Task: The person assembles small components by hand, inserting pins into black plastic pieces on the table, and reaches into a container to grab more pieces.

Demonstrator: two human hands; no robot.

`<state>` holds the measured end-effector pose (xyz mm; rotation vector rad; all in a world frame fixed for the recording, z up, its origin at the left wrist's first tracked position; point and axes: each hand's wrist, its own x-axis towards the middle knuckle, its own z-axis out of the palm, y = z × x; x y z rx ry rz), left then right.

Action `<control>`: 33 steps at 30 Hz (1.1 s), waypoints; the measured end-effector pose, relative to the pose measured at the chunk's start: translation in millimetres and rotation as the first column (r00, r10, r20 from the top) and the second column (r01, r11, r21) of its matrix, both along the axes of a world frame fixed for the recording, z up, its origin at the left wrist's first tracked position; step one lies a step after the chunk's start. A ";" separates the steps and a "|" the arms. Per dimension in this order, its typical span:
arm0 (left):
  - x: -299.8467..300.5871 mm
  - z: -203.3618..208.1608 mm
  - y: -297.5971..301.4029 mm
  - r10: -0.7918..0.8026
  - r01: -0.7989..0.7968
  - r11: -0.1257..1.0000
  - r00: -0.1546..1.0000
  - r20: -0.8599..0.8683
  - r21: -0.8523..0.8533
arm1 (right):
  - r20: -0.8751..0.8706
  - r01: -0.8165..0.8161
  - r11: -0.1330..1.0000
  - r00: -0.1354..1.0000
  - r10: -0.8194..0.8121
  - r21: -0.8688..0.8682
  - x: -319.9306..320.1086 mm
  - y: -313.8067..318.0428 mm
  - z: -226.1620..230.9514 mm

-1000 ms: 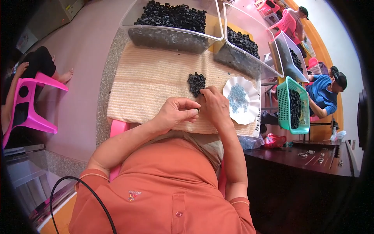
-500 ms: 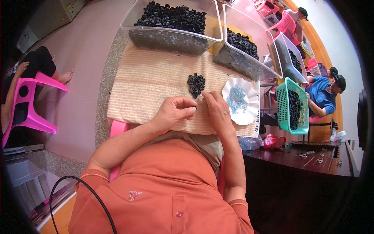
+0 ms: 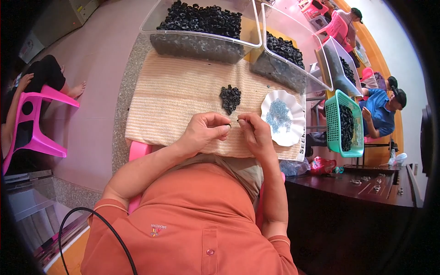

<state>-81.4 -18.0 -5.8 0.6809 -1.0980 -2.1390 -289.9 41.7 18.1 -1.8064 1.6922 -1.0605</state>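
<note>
My left hand is closed in a pinch, with a small black piece at its thumb and fingertip. Facing it across a narrow gap, my right hand also pinches a tiny dark piece, too small to make out its shape. Just beyond both hands, a little heap of small black ring-like parts lies on the striped cloth. To the right of my right hand sits a white scalloped dish with many tiny pale-blue clear pieces in it.
Clear plastic bins of black parts stand along the cloth's far edge. A green basket of black parts is at the right, near a person in blue. A pink stool with a seated person is at the left.
My right hand has drawn back slightly from the edge of the heap, and its fingers now pinch a tiny dark piece. The left hand stays nearly still.
</note>
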 end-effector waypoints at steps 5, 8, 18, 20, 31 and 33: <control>0.6 -2.1 1.2 0.020 -0.020 1.000 1.000 -0.007 -0.005 | 0.315 -0.025 0.990 0.949 -0.021 0.141 10.0 6.0 -9.0; -1.0 -2.3 1.2 0.020 -0.020 1.000 1.000 -0.015 -0.001 | 0.367 -0.076 0.993 0.929 0.039 0.086 11.4 8.3 -19.3; -0.5 -1.3 1.1 0.041 -0.042 0.999 0.998 -0.038 -0.015 | 0.485 -0.019 0.987 0.872 -0.062 0.159 17.3 13.5 -18.2; -0.7 -3.1 0.8 0.038 -0.039 0.999 0.999 -0.039 -0.012 | 0.510 -0.008 0.987 0.857 -0.076 0.160 17.1 13.7 -19.6; -0.5 -3.8 1.5 0.045 -0.045 0.999 0.999 -0.011 -0.008 | 0.615 0.012 0.998 0.787 -0.050 0.065 16.4 12.4 -23.5; -0.4 -4.2 1.6 0.045 -0.045 0.999 0.999 -0.012 -0.012 | 0.619 0.018 0.993 0.781 -0.084 0.113 15.3 12.7 -22.4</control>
